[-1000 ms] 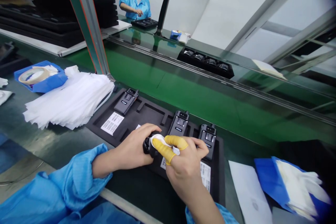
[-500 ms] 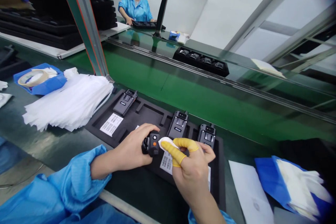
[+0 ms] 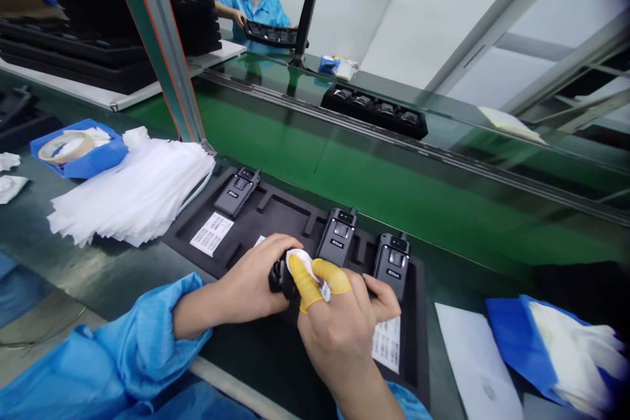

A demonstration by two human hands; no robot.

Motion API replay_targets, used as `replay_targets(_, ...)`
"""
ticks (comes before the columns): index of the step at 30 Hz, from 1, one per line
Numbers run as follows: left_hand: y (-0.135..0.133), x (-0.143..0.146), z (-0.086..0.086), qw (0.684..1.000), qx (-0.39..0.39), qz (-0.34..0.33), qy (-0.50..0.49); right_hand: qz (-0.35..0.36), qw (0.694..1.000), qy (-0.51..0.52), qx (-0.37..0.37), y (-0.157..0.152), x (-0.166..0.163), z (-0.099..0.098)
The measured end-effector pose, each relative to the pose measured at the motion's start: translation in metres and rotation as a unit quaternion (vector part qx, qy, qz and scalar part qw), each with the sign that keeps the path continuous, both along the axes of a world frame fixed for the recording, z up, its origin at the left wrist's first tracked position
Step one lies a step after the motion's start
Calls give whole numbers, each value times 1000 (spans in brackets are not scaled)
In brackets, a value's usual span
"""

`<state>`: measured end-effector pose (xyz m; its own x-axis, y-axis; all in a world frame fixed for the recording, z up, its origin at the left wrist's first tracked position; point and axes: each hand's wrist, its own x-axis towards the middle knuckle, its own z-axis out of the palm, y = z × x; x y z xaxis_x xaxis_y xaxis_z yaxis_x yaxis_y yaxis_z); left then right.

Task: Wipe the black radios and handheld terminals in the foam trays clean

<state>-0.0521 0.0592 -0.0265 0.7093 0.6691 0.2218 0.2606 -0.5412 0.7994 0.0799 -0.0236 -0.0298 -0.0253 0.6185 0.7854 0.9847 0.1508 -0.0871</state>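
Note:
My left hand [image 3: 249, 283] is closed around a small black device [image 3: 278, 278], held just above a black foam tray [image 3: 275, 213]. My right hand [image 3: 339, 321] wears yellow finger cots on thumb and forefinger and pinches a small white cloth [image 3: 306, 264] against the device. Three more black devices sit in the tray: one at the far left [image 3: 237, 191], one in the middle [image 3: 337, 245] and one on the right [image 3: 392, 264]. White printed labels [image 3: 211, 233] lie in the tray slots.
A stack of white foam bags [image 3: 132, 190] lies left of the tray, beside a blue bin with a tape roll [image 3: 66, 145]. A blue tray of white cloths [image 3: 561, 348] and a paper sheet [image 3: 472, 367] lie right. Across the green conveyor [image 3: 374, 177], another person lifts a black tray [image 3: 270, 33].
My right hand pulled the cloth off the device, exposing its face, then pressed it back on. The person across the belt has lifted a black tray.

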Motion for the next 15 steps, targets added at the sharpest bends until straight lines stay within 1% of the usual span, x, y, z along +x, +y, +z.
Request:
replay_targets(3,-1,0,0,1000,1,1,5,-19,1000,-4,12,-3,4,-4)
replay_targets(8,-2,0,1,1000,-8,16,16,-34,999,19,-28,-11,25,-14)
replay_targets(12,-1,-1,0,1000,-6,5,5,-94,994,51,-18,-27,51,-33)
replay_targets(15,-3,-3,-1,1000,-5,9,-4,-113,992,50,19,-39,65,-52)
